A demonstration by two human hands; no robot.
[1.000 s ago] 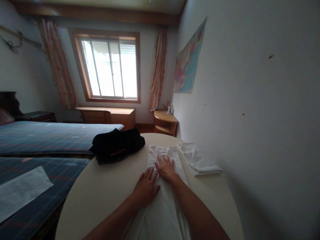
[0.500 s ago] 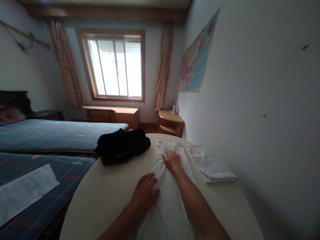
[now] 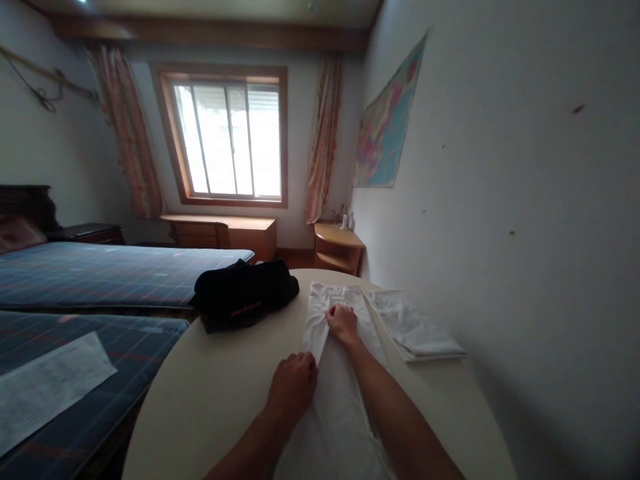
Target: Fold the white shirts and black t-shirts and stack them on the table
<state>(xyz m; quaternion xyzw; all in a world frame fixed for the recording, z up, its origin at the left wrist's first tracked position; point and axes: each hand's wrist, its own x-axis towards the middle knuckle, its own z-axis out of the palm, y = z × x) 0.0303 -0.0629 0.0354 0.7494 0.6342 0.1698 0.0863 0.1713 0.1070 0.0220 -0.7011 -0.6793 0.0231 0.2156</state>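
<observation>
One hand — the right — on white garment.

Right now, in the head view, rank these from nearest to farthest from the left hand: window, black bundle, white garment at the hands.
1. White garment: touching the left hand, on its right.
2. Black bundle: farther up the table, leftward.
3. Window: across the room, far wall.
</observation>
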